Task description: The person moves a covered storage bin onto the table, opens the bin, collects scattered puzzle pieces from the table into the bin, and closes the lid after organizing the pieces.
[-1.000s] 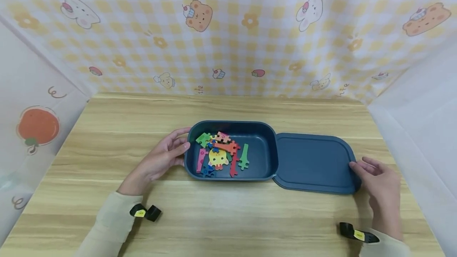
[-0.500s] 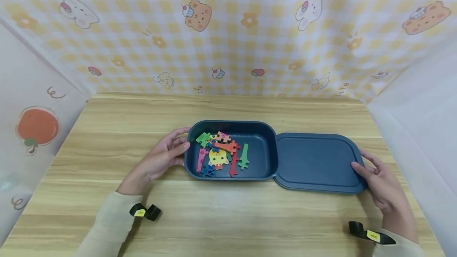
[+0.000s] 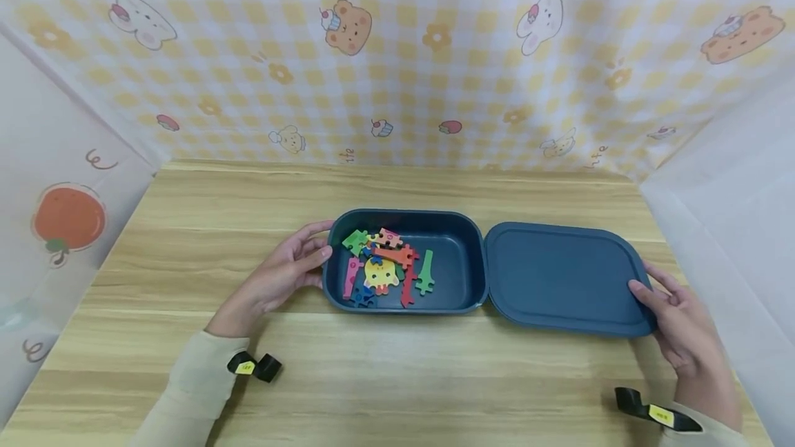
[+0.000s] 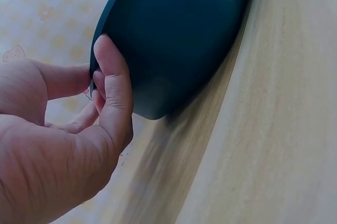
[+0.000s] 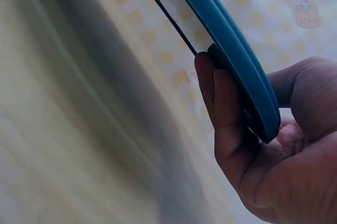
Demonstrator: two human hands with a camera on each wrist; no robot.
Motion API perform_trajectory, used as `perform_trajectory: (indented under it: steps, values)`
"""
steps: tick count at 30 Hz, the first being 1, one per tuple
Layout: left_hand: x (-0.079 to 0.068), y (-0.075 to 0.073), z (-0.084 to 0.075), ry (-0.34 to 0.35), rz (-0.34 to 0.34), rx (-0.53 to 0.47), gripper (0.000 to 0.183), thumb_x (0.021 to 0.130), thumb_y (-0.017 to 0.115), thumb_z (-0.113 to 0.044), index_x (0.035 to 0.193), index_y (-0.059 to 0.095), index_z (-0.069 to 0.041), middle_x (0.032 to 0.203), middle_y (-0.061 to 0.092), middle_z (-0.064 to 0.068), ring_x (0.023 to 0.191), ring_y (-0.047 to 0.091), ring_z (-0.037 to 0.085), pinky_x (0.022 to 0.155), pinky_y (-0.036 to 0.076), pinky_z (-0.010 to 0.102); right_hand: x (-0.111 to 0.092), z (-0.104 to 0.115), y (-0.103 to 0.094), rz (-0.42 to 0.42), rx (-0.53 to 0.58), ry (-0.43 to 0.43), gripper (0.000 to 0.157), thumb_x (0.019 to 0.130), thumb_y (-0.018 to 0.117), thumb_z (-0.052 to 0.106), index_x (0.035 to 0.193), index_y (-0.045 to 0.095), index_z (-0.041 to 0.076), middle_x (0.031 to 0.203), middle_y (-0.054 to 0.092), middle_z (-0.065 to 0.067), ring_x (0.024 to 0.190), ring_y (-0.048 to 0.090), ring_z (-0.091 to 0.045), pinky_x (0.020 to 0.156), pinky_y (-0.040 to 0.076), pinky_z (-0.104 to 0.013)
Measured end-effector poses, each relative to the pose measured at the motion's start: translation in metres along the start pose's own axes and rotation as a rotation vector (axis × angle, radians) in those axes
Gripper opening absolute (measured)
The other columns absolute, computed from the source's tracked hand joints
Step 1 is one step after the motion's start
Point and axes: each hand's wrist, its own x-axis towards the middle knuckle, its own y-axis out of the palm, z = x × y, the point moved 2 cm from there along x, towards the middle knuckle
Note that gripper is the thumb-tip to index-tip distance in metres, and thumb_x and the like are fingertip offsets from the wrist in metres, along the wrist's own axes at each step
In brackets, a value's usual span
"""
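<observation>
A dark blue oblong box (image 3: pixel 450 264) sits on the table, with colourful puzzle pieces (image 3: pixel 379 274) in its left half. My left hand (image 3: pixel 282 271) grips the box's left end; in the left wrist view the box wall (image 4: pixel 174 34) lies between thumb and fingers. To the right, close beside the box, is its matching flat lid (image 3: pixel 565 278). My right hand (image 3: pixel 686 326) pinches the lid's right end, thumb on top and fingers beneath. The right wrist view has the lid (image 5: pixel 231 40) raised off the table; its far end is out of that view.
The wooden table (image 3: pixel 397 378) reaches a yellow checked cloth (image 3: pixel 397 88) at the back. White cloth panels (image 3: pixel 733 192) stand at both sides, the right one near my right hand. Each wrist wears a black strap (image 3: pixel 658 414).
My right hand has moved right and got a fuller grip on the lid. The lid has shifted right, and its left end now shows beside the box. Left hand and box stay put.
</observation>
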Motion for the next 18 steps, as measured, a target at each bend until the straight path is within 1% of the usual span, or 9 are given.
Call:
perform_trajectory:
  steps: [1, 2, 4, 6, 7, 9, 12, 14, 18]
  values:
    - [0.0, 0.0, -0.001, 0.0, -0.002, 0.0, 0.061, 0.112, 0.054, -0.022, 0.165, 0.028, -0.011, 0.135, 0.061, 0.008, 0.102, 0.068, 0.016, 0.078, 0.062, 0.028, -0.001, 0.002, -0.001, -0.007, 0.013, -0.002, 0.078, 0.109, 0.054, 0.007, 0.171, 0.006, 0.011, 0.099, 0.082, 0.012, 0.073, 0.072, 0.005, 0.048, 0.043, -0.013]
    - [0.0, 0.0, -0.001, 0.0, -0.003, 0.002, 0.061, 0.112, 0.054, -0.021, 0.165, 0.028, -0.011, 0.135, 0.061, 0.008, 0.102, 0.068, 0.016, 0.078, 0.062, 0.028, -0.001, 0.004, -0.001, -0.023, 0.018, 0.003, 0.079, 0.109, 0.055, 0.007, 0.17, 0.005, 0.01, 0.096, 0.082, 0.011, 0.064, 0.068, 0.004, 0.043, 0.035, -0.018]
    - [0.0, 0.0, -0.001, 0.0, -0.005, 0.001, 0.061, 0.112, 0.054, -0.022, 0.165, 0.028, -0.011, 0.135, 0.061, 0.008, 0.103, 0.068, 0.016, 0.078, 0.061, 0.028, -0.002, 0.007, 0.0, -0.028, 0.043, 0.008, 0.079, 0.109, 0.055, 0.007, 0.17, 0.003, 0.009, 0.096, 0.082, 0.01, 0.063, 0.069, 0.003, 0.043, 0.036, -0.017]
    - [0.0, 0.0, 0.0, 0.004, -0.007, 0.0, 0.061, 0.112, 0.054, -0.022, 0.165, 0.028, -0.012, 0.135, 0.06, 0.008, 0.103, 0.068, 0.016, 0.078, 0.061, 0.028, -0.002, 0.008, 0.002, -0.018, 0.087, 0.011, 0.077, 0.109, 0.054, 0.006, 0.171, 0.008, 0.016, 0.098, 0.082, 0.011, 0.077, 0.075, 0.001, 0.057, 0.054, -0.013]
    - [0.001, 0.0, 0.001, 0.007, -0.01, -0.001, 0.06, 0.112, 0.054, -0.023, 0.165, 0.028, -0.012, 0.135, 0.06, 0.008, 0.103, 0.068, 0.016, 0.078, 0.061, 0.027, -0.001, 0.009, 0.003, -0.003, 0.113, 0.01, 0.074, 0.109, 0.053, 0.005, 0.17, 0.016, 0.022, 0.102, 0.082, 0.01, 0.086, 0.077, 0.0, 0.067, 0.06, -0.015]
    - [0.001, 0.001, 0.002, 0.012, -0.015, -0.005, 0.06, 0.112, 0.054, -0.023, 0.165, 0.029, -0.013, 0.137, 0.059, 0.009, 0.103, 0.068, 0.016, 0.078, 0.061, 0.027, 0.002, 0.01, 0.008, 0.022, 0.148, -0.001, 0.063, 0.109, 0.052, 0.004, 0.164, 0.037, 0.032, 0.106, 0.082, 0.008, 0.096, 0.078, -0.004, 0.075, 0.064, -0.02]
    - [0.0, 0.003, 0.001, 0.008, -0.029, 0.004, 0.06, 0.112, 0.053, -0.022, 0.165, 0.028, -0.012, 0.14, 0.058, 0.013, 0.102, 0.068, 0.016, 0.078, 0.061, 0.026, 0.006, 0.01, 0.019, 0.049, 0.174, -0.011, 0.047, 0.109, 0.052, 0.002, 0.143, 0.063, 0.033, 0.108, 0.082, 0.007, 0.097, 0.079, -0.006, 0.076, 0.064, -0.022]
    - [-0.002, 0.004, 0.0, -0.001, -0.044, 0.023, 0.06, 0.112, 0.054, -0.021, 0.165, 0.028, -0.012, 0.142, 0.055, 0.016, 0.101, 0.067, 0.017, 0.078, 0.061, 0.026, 0.009, 0.01, 0.031, 0.065, 0.176, -0.007, 0.048, 0.109, 0.052, 0.002, 0.148, 0.057, 0.03, 0.109, 0.082, 0.007, 0.097, 0.079, -0.006, 0.076, 0.064, -0.022]
    - [-0.004, 0.008, -0.006, -0.005, -0.072, 0.095, 0.061, 0.111, 0.055, -0.021, 0.166, 0.029, -0.012, 0.142, 0.051, 0.022, 0.097, 0.064, 0.017, 0.075, 0.06, 0.026, 0.016, 0.013, 0.06, 0.094, 0.142, 0.022, 0.07, 0.109, 0.054, 0.007, 0.17, 0.021, 0.017, 0.107, 0.082, 0.008, 0.096, 0.079, -0.006, 0.076, 0.064, -0.021]
